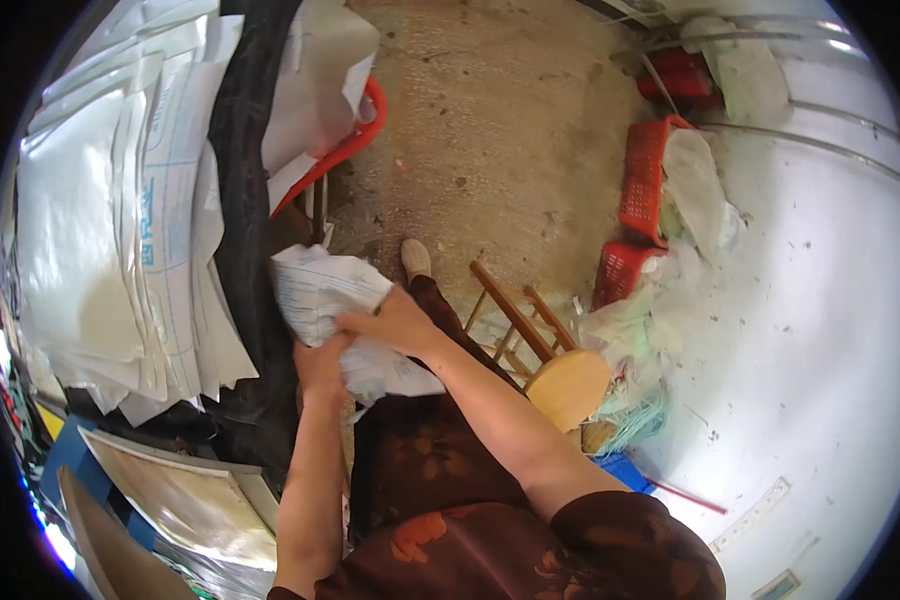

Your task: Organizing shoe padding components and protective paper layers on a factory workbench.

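Observation:
Between my two hands is a crumpled white sheet with blue printing [325,285], perhaps a bag or wrapper; whether it is paper or plastic I cannot tell. My left hand [322,368] is closed on its near left side, fingers partly hidden. My right hand [395,322] grips it from the right, with the fingertips close to my left hand. A lower part of the sheet hangs toward my lap. Just left of it, a table with a black cover [245,240] bears a stack of flat white sheets [95,250], some with blue print.
A red basket [373,115] with white sheets stands beyond the table's edge. To my right are a wooden stool [570,388], red crates [642,180] with plastic bags, and teal strands [635,425] by a white wall [800,330]. A tray-like panel [185,495] lies at lower left.

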A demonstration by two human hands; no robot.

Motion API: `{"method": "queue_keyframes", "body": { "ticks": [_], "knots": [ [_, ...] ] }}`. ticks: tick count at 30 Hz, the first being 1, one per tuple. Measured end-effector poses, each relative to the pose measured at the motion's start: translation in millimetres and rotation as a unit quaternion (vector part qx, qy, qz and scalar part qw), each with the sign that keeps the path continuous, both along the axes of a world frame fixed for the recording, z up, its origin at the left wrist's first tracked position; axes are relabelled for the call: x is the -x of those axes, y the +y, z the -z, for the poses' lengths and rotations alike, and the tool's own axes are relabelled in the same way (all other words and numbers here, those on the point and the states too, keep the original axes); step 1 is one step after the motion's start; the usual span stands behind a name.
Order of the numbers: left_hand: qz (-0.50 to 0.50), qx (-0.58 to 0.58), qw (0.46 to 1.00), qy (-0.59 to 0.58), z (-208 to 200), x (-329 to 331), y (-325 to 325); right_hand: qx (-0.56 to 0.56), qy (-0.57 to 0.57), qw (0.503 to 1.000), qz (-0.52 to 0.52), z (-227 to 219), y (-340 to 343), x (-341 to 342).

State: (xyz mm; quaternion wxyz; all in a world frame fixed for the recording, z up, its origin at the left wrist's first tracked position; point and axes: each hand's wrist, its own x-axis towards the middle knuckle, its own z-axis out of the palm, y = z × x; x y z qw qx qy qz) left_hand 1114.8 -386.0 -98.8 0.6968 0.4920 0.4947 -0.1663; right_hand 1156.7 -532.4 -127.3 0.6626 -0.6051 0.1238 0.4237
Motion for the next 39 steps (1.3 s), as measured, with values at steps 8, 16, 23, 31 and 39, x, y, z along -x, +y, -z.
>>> {"method": "queue_keyframes", "body": {
  "ticks": [8,16,23,31,39],
  "knots": [
    [0.219,-0.37,0.902,-0.049,10.8,-3.6,-7.7,-0.061,0.103,0.981,0.155,-28.0,26.4,21.5],
    [0.138,-0.135,0.979,-0.057,-13.6,0.0,-4.7,0.015,0.03,0.972,0.233,-40.2,46.7,6.0],
    [0.076,0.029,0.995,-0.064,-38.0,-13.6,-9.5,0.066,0.011,0.984,0.167,-42.3,34.0,-4.9],
    [0.098,0.011,0.991,-0.093,-52.5,-8.9,-21.4,0.03,-0.054,0.98,0.191,-51.3,18.5,-9.2],
    [0.177,0.091,0.977,-0.079,-71.5,-2.1,-7.0,-0.25,0.111,0.925,0.263,-73.1,18.3,5.5]
  ]
}}
